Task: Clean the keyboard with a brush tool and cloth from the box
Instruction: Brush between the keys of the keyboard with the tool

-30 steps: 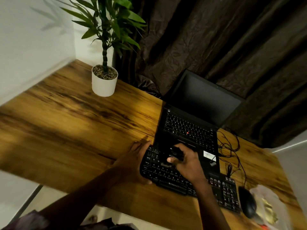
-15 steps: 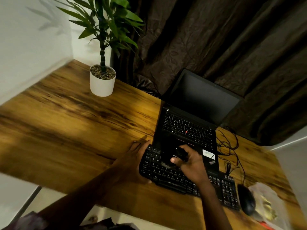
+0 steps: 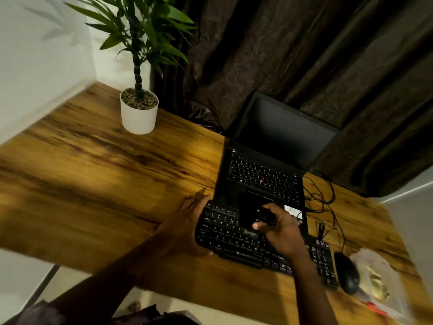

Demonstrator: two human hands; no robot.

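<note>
since a second ago the right hand point(image 3: 280, 228) has slid its dark brush tool point(image 3: 251, 219) a little further right along the keys, while the left hand point(image 3: 187, 227) has stayed put. beneath both hands lies the wooden desk point(image 3: 98, 184). just beyond the right hand sits an open laptop point(image 3: 269, 160). under the right hand lies the black keyboard point(image 3: 246, 245), whose left end the left hand clasps, fingers curled around its edge. the right hand is closed around the brush tool, pressed onto the upper key rows. right of that hand lies a black mouse point(image 3: 346, 275).
</note>
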